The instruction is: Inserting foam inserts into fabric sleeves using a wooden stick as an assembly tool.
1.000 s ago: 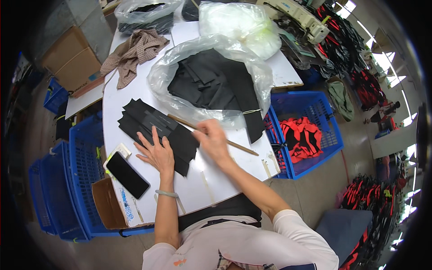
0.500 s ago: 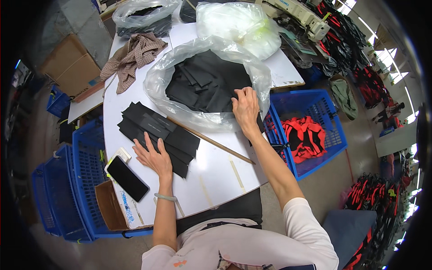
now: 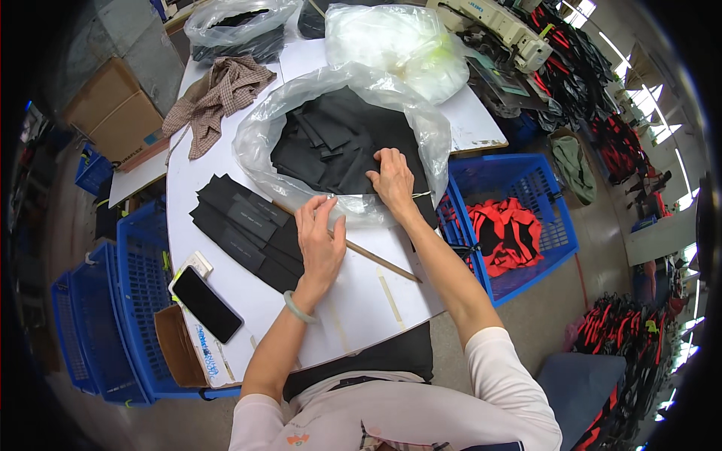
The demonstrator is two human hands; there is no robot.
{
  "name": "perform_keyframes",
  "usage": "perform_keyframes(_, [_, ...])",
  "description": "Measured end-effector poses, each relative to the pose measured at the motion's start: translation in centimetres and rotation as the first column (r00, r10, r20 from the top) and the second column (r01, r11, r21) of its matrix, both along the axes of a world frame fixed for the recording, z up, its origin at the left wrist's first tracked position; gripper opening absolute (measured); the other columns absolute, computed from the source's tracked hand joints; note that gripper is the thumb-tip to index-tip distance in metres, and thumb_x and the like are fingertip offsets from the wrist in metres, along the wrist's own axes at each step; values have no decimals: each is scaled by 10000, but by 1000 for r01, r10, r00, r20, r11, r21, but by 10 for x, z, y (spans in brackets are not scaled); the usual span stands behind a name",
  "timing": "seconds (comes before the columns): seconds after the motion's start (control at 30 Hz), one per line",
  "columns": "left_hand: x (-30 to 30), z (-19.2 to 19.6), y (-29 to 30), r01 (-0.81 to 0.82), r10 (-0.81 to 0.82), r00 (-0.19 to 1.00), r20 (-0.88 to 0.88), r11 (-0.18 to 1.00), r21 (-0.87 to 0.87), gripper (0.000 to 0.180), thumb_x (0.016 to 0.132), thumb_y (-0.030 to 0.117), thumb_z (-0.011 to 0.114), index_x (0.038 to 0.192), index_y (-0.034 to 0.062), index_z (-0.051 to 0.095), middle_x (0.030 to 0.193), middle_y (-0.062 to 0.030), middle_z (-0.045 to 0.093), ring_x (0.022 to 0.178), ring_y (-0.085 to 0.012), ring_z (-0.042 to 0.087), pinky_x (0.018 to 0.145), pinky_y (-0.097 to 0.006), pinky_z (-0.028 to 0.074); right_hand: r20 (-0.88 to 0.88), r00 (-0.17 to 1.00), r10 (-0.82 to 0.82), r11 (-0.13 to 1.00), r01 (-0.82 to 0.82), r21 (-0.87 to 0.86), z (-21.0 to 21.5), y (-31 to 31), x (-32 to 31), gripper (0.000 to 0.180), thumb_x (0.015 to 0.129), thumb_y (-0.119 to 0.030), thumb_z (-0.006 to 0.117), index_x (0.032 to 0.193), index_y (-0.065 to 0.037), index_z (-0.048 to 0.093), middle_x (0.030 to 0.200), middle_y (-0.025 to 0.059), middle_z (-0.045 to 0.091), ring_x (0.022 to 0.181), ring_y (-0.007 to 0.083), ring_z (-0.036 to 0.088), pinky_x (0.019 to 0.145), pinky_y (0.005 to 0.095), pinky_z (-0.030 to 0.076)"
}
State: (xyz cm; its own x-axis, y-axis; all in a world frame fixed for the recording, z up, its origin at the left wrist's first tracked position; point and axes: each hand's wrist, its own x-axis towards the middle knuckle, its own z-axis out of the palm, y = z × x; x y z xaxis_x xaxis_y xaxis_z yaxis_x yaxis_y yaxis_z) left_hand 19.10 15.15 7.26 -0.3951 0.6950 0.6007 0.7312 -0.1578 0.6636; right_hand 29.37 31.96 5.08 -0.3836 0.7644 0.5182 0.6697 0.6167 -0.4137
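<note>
A clear plastic bag [image 3: 252, 124] stands with its mouth wide, holding many black fabric pieces [image 3: 320, 139]. My right hand [image 3: 392, 182] is at the near right of the mouth, its bent fingers closed on a black fabric piece there; the part under the palm is hidden. My left hand [image 3: 321, 239] hovers by the bag's near side, fingers bent, thumb apart, nothing visible between them. Beneath and beside it runs a thin wooden stick [image 3: 380, 261]. To its left lies a fanned stack of black fabric strips [image 3: 244, 222] with dark labels.
A phone [image 3: 207, 303] lies at the left edge of the white table [image 3: 361, 308]. Blue crates [image 3: 139, 293] stand left; another blue crate [image 3: 553, 252] at the right holds red-and-black pieces [image 3: 504, 237]. A checked cloth [image 3: 218, 98], another plastic bag [image 3: 395, 45] and a sewing machine [image 3: 500, 34] are farther back.
My left hand has left the fanned strips and moved right and up to the bag's near side. My right hand has shifted slightly left and toward me.
</note>
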Motion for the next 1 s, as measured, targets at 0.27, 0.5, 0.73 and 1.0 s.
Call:
perform_keyframes(0.27, [-9,-10,61,17,-72,919,-389,989,-144,218,725,81,656,926,5,614,893,-109,573,884,-283,489,770,-380,403,36,999,-31,999,31,17,-1,12,-3,338,672,-181,738,947,-54,588,913,94,568,886,291,564,717,403,481])
perform_keyframes(0.5, [-9,-17,83,-83,-50,887,-459,961,-265,234,678,182,712,831,47,597,835,-97,563,845,-258,496,725,-366,387,300,927,226,965,-170,-202,27,3,26,266,637,-125,724,877,-77,619,929,87,579,905,276,566,716,397,485])
perform_keyframes(0.73, [-8,-27,92,-127,-21,933,-359,915,-382,294,695,150,710,925,57,552,887,-119,568,842,-296,571,713,-407,453,463,823,329,941,-329,-84,21,-1,33,206,599,-51,697,769,-94,589,855,54,548,863,245,563,654,391,481])
perform_keyframes(1.0, [-16,-31,94,-137,45,974,-224,898,-417,268,711,136,701,904,49,536,869,-128,571,829,-310,595,681,-419,485,-593,804,51,722,-440,-534,17,30,64,177,755,-29,671,743,-71,499,718,18,570,613,99,580,496,232,435])
